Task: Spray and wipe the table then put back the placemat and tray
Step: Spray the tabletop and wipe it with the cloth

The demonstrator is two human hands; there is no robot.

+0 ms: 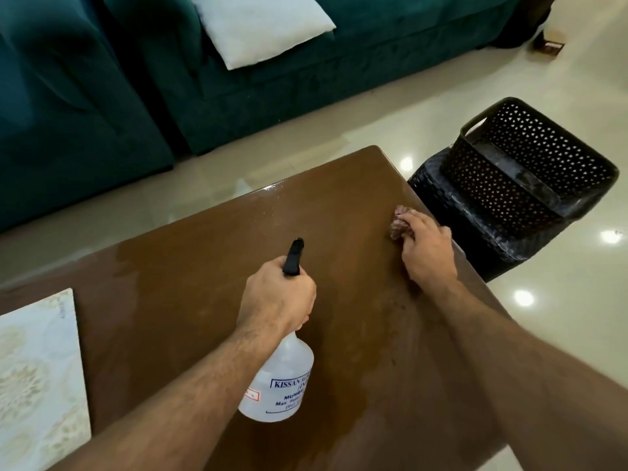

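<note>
My left hand point(277, 297) grips the neck of a clear spray bottle point(280, 382) with a black nozzle, held above the middle of the brown table point(190, 266) and pointing away from me. My right hand point(426, 246) holds a crumpled pinkish cloth point(397, 222) against the table near its right edge. The tabletop glistens with wet patches. A pale patterned placemat point(37, 372) lies on the table's left end. A black perforated tray point(530, 164) sits off the table at the right, on a dark woven stool.
The dark woven stool point(475, 229) stands right beside the table's right edge. A green sofa point(238, 83) with a white cushion point(258, 25) runs along the far side, across a strip of glossy cream floor point(560, 317).
</note>
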